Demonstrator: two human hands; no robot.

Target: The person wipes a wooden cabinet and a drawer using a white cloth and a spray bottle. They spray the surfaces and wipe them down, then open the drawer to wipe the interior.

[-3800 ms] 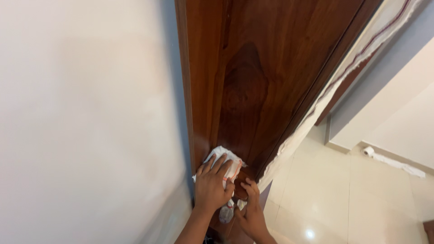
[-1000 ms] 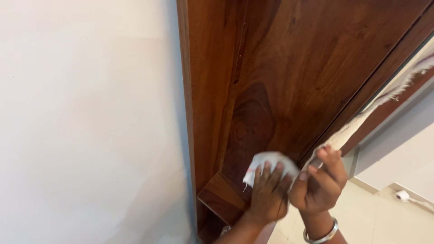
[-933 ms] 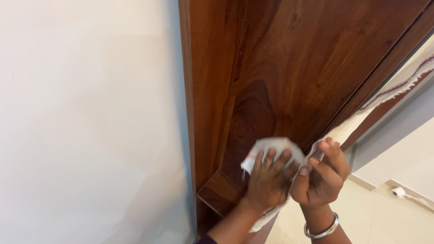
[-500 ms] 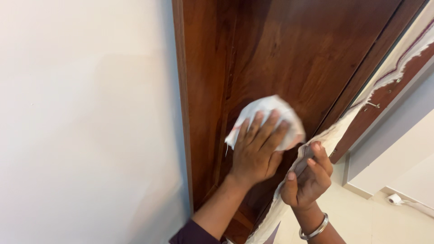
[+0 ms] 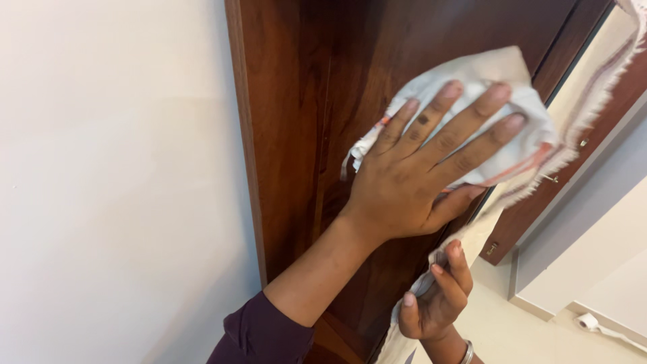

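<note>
My left hand (image 5: pixel 418 175) lies flat, fingers spread, pressing a bunched white cloth (image 5: pixel 475 67) against a dark brown wooden door (image 5: pixel 303 101). The cloth has a reddish stripe and a frayed edge. A long strip of it (image 5: pixel 475 236) hangs down along the door's right edge. Lower down, my right hand (image 5: pixel 438 303) is closed around that hanging strip. A purple sleeve covers my left forearm, and a metal bangle (image 5: pixel 466 352) sits on my right wrist.
A white wall (image 5: pixel 114 182) fills the left side, meeting the door frame. Beyond the door edge on the right stand another brown door (image 5: pixel 532 209) with small metal fittings, a pale tiled floor (image 5: pixel 526 337), and a paper roll (image 5: pixel 588 321) on the floor.
My left hand has slid the cloth upward along the door, from near its bottom to much higher. My right hand has stayed lower, holding the hanging strip.
</note>
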